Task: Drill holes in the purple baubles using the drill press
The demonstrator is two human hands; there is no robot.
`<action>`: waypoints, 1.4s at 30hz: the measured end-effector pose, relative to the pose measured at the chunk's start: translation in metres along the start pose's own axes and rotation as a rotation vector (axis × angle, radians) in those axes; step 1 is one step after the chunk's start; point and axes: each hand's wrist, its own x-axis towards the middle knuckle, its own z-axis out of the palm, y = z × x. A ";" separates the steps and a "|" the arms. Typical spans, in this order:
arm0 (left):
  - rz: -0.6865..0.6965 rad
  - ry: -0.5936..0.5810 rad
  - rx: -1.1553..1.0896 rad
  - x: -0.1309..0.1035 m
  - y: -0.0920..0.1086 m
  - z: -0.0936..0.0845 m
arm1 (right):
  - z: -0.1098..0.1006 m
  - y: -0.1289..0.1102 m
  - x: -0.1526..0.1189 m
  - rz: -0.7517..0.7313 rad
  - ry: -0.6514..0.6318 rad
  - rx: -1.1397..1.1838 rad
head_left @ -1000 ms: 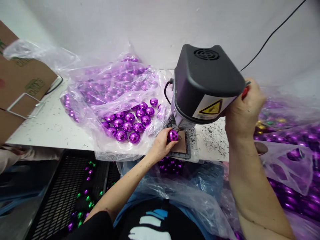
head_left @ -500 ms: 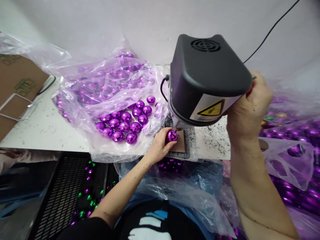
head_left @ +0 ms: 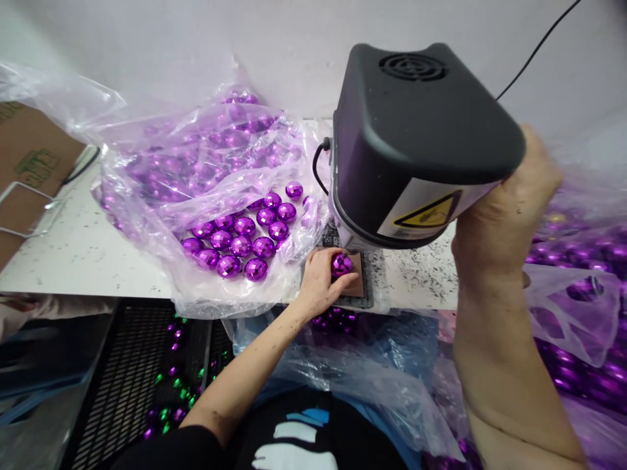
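A shiny purple mirror-faceted ball ornament [head_left: 341, 264] rests on a small brown pad [head_left: 356, 287] at the table's front edge. My left hand [head_left: 322, 279] holds it from the left, thumb in front and fingers behind. Close above hangs the black machine head [head_left: 426, 124], with a round vent on top and a yellow warning label. Its underside and tip are hidden from me. My right hand [head_left: 522, 196] is closed at the machine's right side, where its fingers and the handle are mostly hidden behind the housing.
Left of the pad, a clear plastic bag [head_left: 196, 156] spills several purple balls [head_left: 245, 247] onto the white table [head_left: 142, 264]. A cardboard box [head_left: 36, 163] stands far left. Dark flecks litter the tabletop. Bagged purple balls [head_left: 582, 254] lie at right, and a black crate [head_left: 122, 378] sits below.
The machine head has risen nearer to me, and my right hand has moved up and right with it. My left thumb has stretched out further in front of the ball.
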 end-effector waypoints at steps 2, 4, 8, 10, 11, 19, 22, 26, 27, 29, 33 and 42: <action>-0.046 0.012 0.028 0.002 0.003 0.005 | -0.004 -0.002 0.002 0.030 -0.027 -0.022; -0.064 0.010 0.052 0.003 0.004 0.008 | -0.008 -0.004 0.005 0.051 -0.086 -0.037; -0.066 0.033 0.071 0.003 0.004 0.009 | -0.012 -0.009 0.008 0.079 -0.155 -0.055; -0.056 0.040 0.066 0.003 0.004 0.008 | -0.010 -0.011 0.006 0.069 -0.112 -0.051; -0.050 0.041 0.063 0.003 0.004 0.008 | -0.009 -0.011 0.003 0.045 -0.078 -0.063; -0.038 0.035 0.059 0.001 -0.001 0.011 | -0.015 -0.018 -0.061 -0.073 0.152 -0.342; -0.017 0.049 0.060 0.000 -0.001 0.011 | -0.018 -0.014 -0.080 -0.147 0.130 -0.369; -0.027 0.049 0.079 0.000 0.000 0.010 | -0.017 -0.001 -0.088 -0.311 0.107 -0.304; -0.033 0.049 0.085 -0.001 0.001 0.010 | -0.017 0.003 -0.089 -0.348 0.099 -0.280; -0.031 0.057 0.092 -0.001 0.002 0.010 | -0.016 0.011 -0.090 -0.404 0.107 -0.228; -0.008 0.082 0.075 0.000 0.002 0.009 | -0.014 0.023 -0.091 -0.460 0.160 -0.161; -0.009 0.082 0.088 0.000 0.002 0.010 | 0.003 0.030 -0.097 -0.480 0.288 -0.147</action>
